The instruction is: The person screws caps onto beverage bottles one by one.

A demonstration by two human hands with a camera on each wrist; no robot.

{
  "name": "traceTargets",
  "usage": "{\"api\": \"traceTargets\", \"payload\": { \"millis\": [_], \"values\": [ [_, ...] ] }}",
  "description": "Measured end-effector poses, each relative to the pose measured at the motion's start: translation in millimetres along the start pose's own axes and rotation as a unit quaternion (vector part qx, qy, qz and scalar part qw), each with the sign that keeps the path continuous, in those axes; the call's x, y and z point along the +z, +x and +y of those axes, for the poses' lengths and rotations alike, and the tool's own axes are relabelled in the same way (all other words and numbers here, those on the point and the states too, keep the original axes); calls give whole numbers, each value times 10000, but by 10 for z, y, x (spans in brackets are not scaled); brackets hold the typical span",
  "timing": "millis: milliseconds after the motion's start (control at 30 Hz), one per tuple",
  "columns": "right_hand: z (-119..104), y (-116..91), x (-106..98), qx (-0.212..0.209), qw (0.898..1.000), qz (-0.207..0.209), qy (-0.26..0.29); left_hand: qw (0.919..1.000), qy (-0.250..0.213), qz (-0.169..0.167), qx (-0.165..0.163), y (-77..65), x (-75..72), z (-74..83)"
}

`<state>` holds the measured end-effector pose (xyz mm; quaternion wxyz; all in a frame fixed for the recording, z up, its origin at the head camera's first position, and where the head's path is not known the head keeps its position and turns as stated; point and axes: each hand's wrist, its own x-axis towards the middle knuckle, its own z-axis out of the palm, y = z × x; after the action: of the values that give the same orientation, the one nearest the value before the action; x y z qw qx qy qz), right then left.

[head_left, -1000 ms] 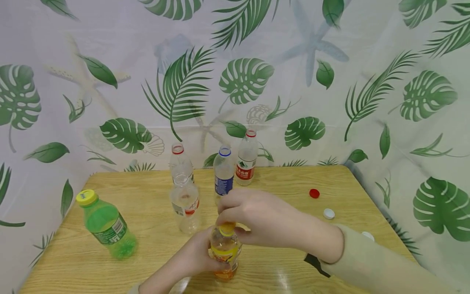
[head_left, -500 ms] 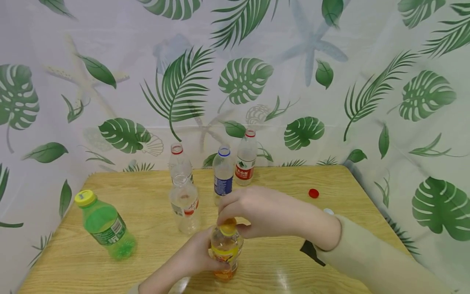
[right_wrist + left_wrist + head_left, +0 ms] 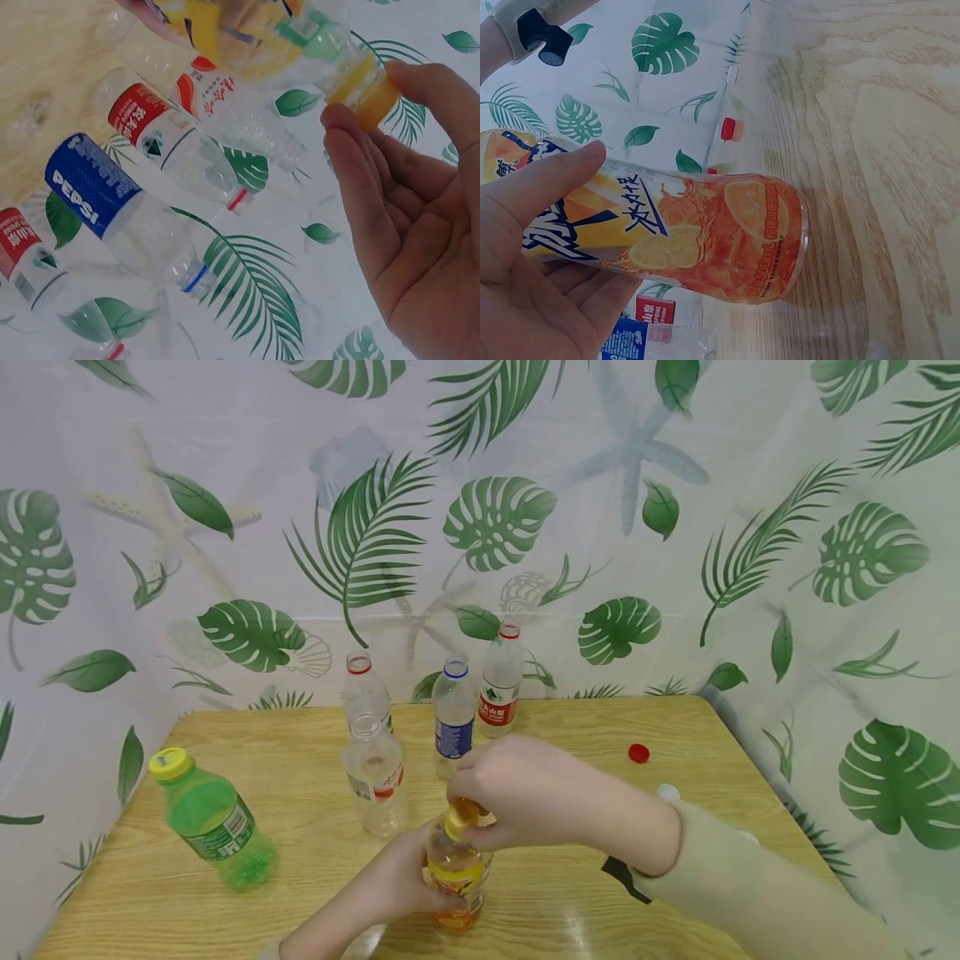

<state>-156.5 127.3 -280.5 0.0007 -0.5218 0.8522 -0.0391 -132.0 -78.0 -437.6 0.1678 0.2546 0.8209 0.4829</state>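
An orange drink bottle [image 3: 453, 877] with a yellow and orange label stands near the table's front middle. My left hand [image 3: 401, 877] grips its body, thumb across the label [image 3: 592, 217] in the left wrist view. Above it, my right hand [image 3: 525, 789] pinches the orange cap [image 3: 379, 106] between thumb and fingertips. In the right wrist view a clear threaded band shows between the cap and the yellow ring [image 3: 350, 82] on the neck. In the head view, the right hand's fingers partly cover the cap.
Behind stand uncapped clear bottles: one with a red and white label [image 3: 375, 777], a blue-labelled Pepsi bottle [image 3: 454, 739], and two with red neck rings [image 3: 501, 693]. A yellow-capped green bottle [image 3: 217, 827] is at left. At right lie a red cap [image 3: 638, 752] and white caps [image 3: 668, 792].
My right hand has turned at the wrist over the cap, its fingers curling further round it. The left hand keeps its hold on the bottle, which stays in place.
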Motion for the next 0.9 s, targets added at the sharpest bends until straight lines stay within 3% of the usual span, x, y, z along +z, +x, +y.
{"api": "traceTargets", "payload": {
  "millis": [200, 467, 667, 800, 900],
  "values": [
    [2, 31, 64, 230, 9997, 73, -100, 9999, -130, -48, -48, 4, -2, -9],
    [86, -27, 17, -502, 9975, 77, 483, 10000, -79, 20, 32, 1, -7, -13],
    [102, -56, 7, -791, 9949, 166, 606, 9997, -228, -39, 63, 8, -15, -13],
    [72, -47, -14, -772, 9961, 2, 421, 9996, -250, -53, 97, 9, -5, -20],
    [13, -14, -52, -486, 9984, -243, 138, 9995, -301, -92, 69, 4, -6, -26]
  ]
}}
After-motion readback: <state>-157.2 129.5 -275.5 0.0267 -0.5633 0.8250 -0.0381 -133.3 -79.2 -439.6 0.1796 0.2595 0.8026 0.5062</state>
